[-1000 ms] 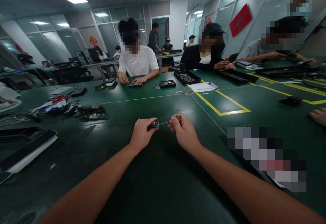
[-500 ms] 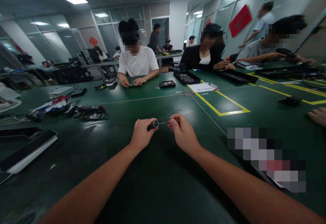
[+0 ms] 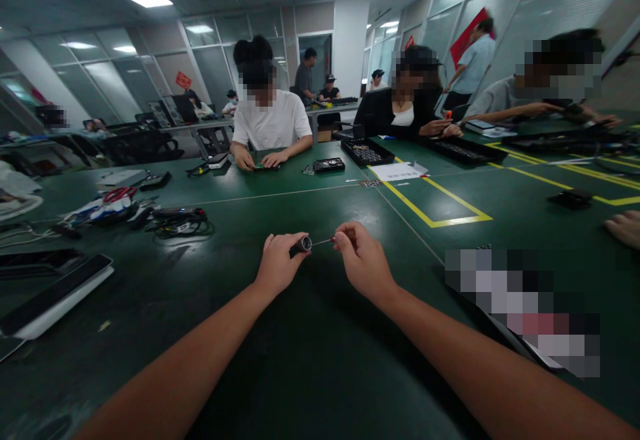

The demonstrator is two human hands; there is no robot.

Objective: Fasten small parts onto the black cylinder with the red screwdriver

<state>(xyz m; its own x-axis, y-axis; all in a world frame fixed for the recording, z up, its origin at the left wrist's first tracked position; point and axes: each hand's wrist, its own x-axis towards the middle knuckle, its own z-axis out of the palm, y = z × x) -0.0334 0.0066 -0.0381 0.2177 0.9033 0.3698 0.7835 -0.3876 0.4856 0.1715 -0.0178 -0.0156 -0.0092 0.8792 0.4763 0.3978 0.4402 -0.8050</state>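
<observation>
Above the green table, my left hand [image 3: 280,263] is closed around a dark cylinder [image 3: 305,244], whose round, metallic-looking end faces me. My fingers cover the rest of it, so its kind is unclear. My right hand [image 3: 365,259] grips a thin screwdriver [image 3: 324,242] with a red part near the fingertips. Its slim metal shaft points left at the cylinder and reaches its rim or side; whether the tip touches is too small to make out. The screwdriver's handle is mostly hidden in my right fingers.
Coiled black cables [image 3: 181,223] and a black-and-white device [image 3: 60,293] lie to the left. A blurred-out flat item [image 3: 520,313] is at the right. Across the table [image 3: 260,207] a person in a white shirt [image 3: 273,120] handles a small board. Black trays [image 3: 367,151] stand farther back.
My right hand has turned slightly, and more of the screwdriver's red part shows. My left hand and the cylinder stay put. In the background a standing person has moved left.
</observation>
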